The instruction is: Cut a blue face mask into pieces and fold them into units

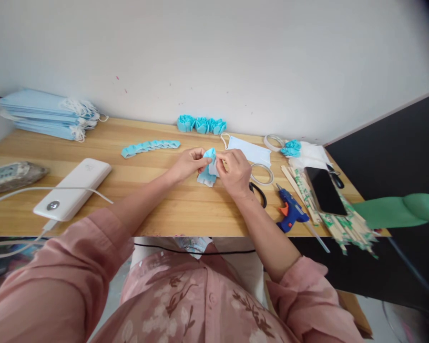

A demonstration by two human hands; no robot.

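Observation:
Over the middle of the table, a light-blue folded piece of mask-like fabric (209, 154) is held between both hands. My left hand (188, 164) pinches its left side between thumb and fingers. On the other side, the curled fingers of my right hand (235, 170) pinch its right edge, next to a whitish part. More blue fabric with a pale, jagged lower edge (206, 179) shows just below the fingers; whether it is joined to the folded piece I cannot tell. A pleated blue strip (150, 147) lies to the left of my hands.
Three blue fabric flowers (202, 125) stand by the wall. Right of my hands are a flat mask (250, 150), tape rolls (262, 174), a blue glue gun (290, 209), wrapped chopsticks (350, 226) and a phone (325, 190). Left lie stacked masks (43, 112) and a cabled power bank (73, 188).

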